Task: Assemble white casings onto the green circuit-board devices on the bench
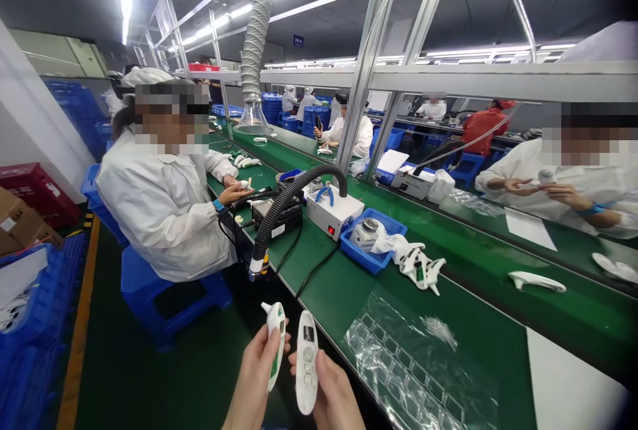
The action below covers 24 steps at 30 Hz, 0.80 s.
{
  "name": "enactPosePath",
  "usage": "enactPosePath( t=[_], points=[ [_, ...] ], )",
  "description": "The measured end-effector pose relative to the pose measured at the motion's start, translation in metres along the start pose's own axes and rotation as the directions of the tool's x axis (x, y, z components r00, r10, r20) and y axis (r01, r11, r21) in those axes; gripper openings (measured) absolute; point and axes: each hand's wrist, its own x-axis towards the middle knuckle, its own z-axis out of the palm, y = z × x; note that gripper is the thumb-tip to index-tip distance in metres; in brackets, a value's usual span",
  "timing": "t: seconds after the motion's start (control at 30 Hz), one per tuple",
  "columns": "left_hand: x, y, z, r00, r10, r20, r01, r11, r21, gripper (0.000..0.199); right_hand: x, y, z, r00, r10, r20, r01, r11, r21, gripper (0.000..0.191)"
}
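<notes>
My left hand (pixel 256 367) is closed around a white handheld device body (pixel 275 340), whose open side shows a green circuit board and whose pointed tip faces up. Beside it, my right hand (pixel 331 383) grips a long white cover (pixel 306 360) with a dark window near the top and round button shapes below. The two parts are upright and apart, held in front of the table's near edge. On the green table (pixel 319 300) to the right lies a clear plastic tray (pixel 403 370) in crinkled film.
A blue bin (pixel 373 240) holds a metal-topped container. Several white housings (pixel 421 267) lie beside it. A grey box (pixel 333 211) with a black hose (pixel 284 207) stands farther back. One co-worker (pixel 164 184) sits at left, another (pixel 573 177) across at right.
</notes>
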Motion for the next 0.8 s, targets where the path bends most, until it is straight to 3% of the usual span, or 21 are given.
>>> enactPosePath(
  t=[0.1, 0.2, 0.4, 0.6, 0.7, 0.8],
  points=[
    [-0.006, 0.0, 0.014, 0.989, 0.083, 0.121, -0.096, 0.99, 0.105, 0.035, -0.003, 0.0, -0.004, 0.983, -0.181, -0.012, 0.177, 0.974, -0.144, 0.047],
    [-0.007, -0.005, 0.026, 0.976, 0.114, 0.188, -0.147, 0.974, 0.175, 0.035, -0.006, -0.003, -0.007, 0.965, -0.263, 0.011, 0.261, 0.948, -0.185, 0.05],
    [-0.004, -0.021, 0.039, 0.972, 0.107, 0.207, -0.141, 0.977, 0.157, 0.039, -0.012, -0.012, -0.017, 0.965, -0.264, -0.002, 0.256, 0.939, -0.23, 0.056],
    [-0.002, -0.027, 0.046, 0.951, -0.015, 0.308, -0.039, 0.985, 0.168, 0.044, -0.014, -0.015, -0.03, 0.944, -0.329, -0.021, 0.302, 0.889, -0.344, 0.058],
    [-0.005, -0.029, 0.054, 0.941, -0.07, 0.331, 0.0, 0.978, 0.207, 0.047, -0.017, -0.026, -0.045, 0.902, -0.431, 0.02, 0.376, 0.761, -0.529, 0.046],
    [-0.014, -0.033, 0.068, 0.945, -0.132, 0.298, 0.062, 0.97, 0.234, 0.048, -0.031, -0.044, -0.062, 0.826, -0.563, -0.004, 0.421, 0.622, -0.66, 0.033]
  ],
)
